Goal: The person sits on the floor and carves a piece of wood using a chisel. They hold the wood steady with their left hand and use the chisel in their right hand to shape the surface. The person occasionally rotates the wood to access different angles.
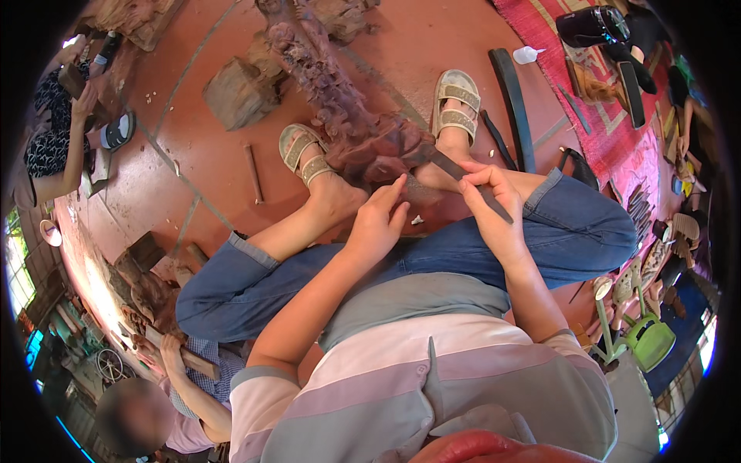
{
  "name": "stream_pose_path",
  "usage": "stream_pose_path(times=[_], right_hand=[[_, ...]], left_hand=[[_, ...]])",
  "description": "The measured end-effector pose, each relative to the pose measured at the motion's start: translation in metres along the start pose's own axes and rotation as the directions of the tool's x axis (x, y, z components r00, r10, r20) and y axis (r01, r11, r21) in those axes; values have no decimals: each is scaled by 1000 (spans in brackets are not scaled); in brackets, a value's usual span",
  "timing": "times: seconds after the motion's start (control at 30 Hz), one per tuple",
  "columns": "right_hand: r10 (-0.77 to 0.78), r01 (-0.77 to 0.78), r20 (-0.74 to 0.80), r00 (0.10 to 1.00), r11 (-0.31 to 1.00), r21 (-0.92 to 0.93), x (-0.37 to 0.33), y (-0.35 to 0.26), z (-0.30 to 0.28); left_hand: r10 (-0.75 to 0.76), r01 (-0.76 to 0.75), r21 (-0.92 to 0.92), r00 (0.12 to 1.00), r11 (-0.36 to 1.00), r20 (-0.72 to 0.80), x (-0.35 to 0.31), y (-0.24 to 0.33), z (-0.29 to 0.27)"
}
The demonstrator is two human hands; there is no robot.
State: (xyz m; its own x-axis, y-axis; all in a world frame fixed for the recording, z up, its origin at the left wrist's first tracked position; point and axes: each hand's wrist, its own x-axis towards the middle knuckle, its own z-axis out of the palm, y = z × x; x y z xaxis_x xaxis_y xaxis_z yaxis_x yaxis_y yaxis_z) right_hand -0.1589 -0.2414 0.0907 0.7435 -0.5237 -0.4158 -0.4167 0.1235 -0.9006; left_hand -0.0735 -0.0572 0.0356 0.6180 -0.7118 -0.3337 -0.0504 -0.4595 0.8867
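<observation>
A long reddish-brown wood carving (pixel 332 96) with dense relief stretches away from me on the floor. Its rounded near end (pixel 378 150) lies between my sandalled feet. In my right hand (pixel 495 212) is a flat, dark metal file (pixel 455 168), pinched between thumb and fingers. The file's far tip meets or lies just over the right side of the carving's near end; I cannot tell which. My left hand (pixel 376 225) is beside the lower edge of that end, fingers extended and apart, with nothing in them. Whether its fingertips touch the wood is unclear.
Rough wood blocks (pixel 239 92) and a thin wooden stick (pixel 253 174) lie left on the tiled floor. To the right are a long dark curved strip (pixel 513 108), a white bottle (pixel 527 55), and a red mat (pixel 540 31). Other people (pixel 189 386) work at left with wood pieces.
</observation>
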Motion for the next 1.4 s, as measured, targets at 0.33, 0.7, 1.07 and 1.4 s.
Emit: stream_pose_path(times=[0.33, 0.7, 1.07, 1.4], right_hand=[[-415, 470, 222, 882, 796, -380, 0, 2, 26], [-261, 354, 248, 933, 789, -502, -8, -4, 45], [-347, 450, 297, 889, 777, -440, -17, 14, 39], [-301, 446, 359, 883, 776, -446, -25, 17, 38]], left_hand=[[478, -401, 339, 859, 851, -184, 49, 5, 15], [444, -397, 256, 881, 881, -163, 59, -3, 8], [485, -430, 303, 863, 851, -138, 41, -9, 6], [477, -410, 331, 865, 850, -154, 37, -9, 9]])
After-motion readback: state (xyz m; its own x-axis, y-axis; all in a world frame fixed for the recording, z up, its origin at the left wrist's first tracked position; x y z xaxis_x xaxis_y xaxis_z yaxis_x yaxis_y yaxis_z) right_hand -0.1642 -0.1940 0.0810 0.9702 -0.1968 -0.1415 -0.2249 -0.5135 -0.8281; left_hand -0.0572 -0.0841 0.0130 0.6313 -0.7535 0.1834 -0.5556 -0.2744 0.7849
